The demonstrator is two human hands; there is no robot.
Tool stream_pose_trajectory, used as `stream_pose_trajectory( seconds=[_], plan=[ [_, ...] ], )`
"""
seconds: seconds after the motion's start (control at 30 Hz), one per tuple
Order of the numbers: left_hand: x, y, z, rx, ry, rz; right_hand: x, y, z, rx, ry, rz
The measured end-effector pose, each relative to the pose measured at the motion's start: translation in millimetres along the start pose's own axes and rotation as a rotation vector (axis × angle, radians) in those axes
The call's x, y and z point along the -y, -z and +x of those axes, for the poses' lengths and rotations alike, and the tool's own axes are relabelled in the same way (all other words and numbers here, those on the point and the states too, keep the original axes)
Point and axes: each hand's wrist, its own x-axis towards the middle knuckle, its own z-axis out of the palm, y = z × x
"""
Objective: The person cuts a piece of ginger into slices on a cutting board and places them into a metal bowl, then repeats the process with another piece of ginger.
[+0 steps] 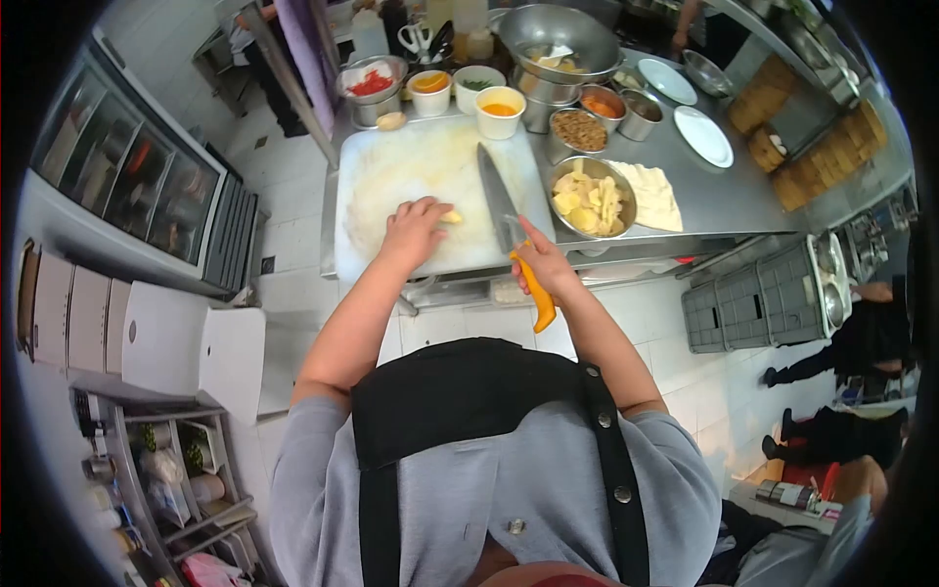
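On the white cutting board [391, 176] my left hand [416, 231] rests with curled fingers, its fingertips on a small pale yellow piece that looks like ginger [451, 216]. My right hand [548, 266] is wrapped round the orange handle of a large kitchen knife [496, 191]. The blade lies over the board's right side, tip pointing away from me, apart from the piece. Right of the board stands a metal bowl [631, 217] of similar pale yellow pieces.
Behind the board are white tubs [501, 125] of ingredients and a big metal bowl [597, 31]. A metal cup of brown crumbly food [577, 130], a pale cloth [650, 196] and white plates [703, 137] are to the right. Other people stand farther off.
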Motion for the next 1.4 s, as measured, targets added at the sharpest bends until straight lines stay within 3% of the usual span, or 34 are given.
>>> stream_pose_trajectory(
  seconds=[0.1, 0.2, 0.3, 0.37, 0.4, 0.5, 0.63, 0.7, 0.83, 1.07, 1.13, 1.2, 1.3, 1.4],
  plan=[
    [18, -11, 10, -0.029, 0.135, -0.114, 2, 7, -3, 0.015, -0.040, 0.020],
    [39, -10, 8, -0.173, 0.103, -0.104, 2, 7, -2, -0.001, -0.090, 0.084],
    [25, 24, 9, -0.542, 0.120, -0.507, -20, -27, 8, -0.078, -0.026, 0.015],
    [-14, 74, 2, -0.727, 0.048, -0.737, 8, -51, -19, 0.269, -0.075, -0.212],
    [-37, 101, -4, -0.799, 0.002, -0.875, 16, -54, -20, 0.250, -0.014, -0.314],
    [-70, 131, -18, -0.940, -0.190, -0.945, 26, -23, -17, 0.328, 0.031, -0.207],
    [-68, 130, -25, -1.050, -0.392, -0.660, 21, -5, -40, 0.069, 0.055, -0.196],
    [-63, 129, -21, -1.065, -0.331, -0.649, 3, 3, -42, -0.129, 0.107, -0.314],
    [-63, 150, -28, -1.073, -0.189, -0.987, 5, 5, -66, -0.145, 0.098, -0.256],
    [-54, 170, -42, -1.282, -0.272, -1.123, -24, 4, -32, -0.120, 0.010, 0.212],
    [-59, 169, -47, -1.259, -0.291, -1.113, -33, -24, -20, -0.062, 0.018, 0.188],
    [-66, 167, -51, -1.226, -0.314, -1.087, -30, -41, -13, 0.293, -0.096, 0.034],
    [-74, 172, -59, -1.176, -0.354, -0.996, -21, -62, -8, 0.754, -0.046, -0.381],
    [-73, 175, -64, -1.138, -0.343, -0.917, -15, -54, -21, 0.752, -0.057, -0.315]
  ],
)
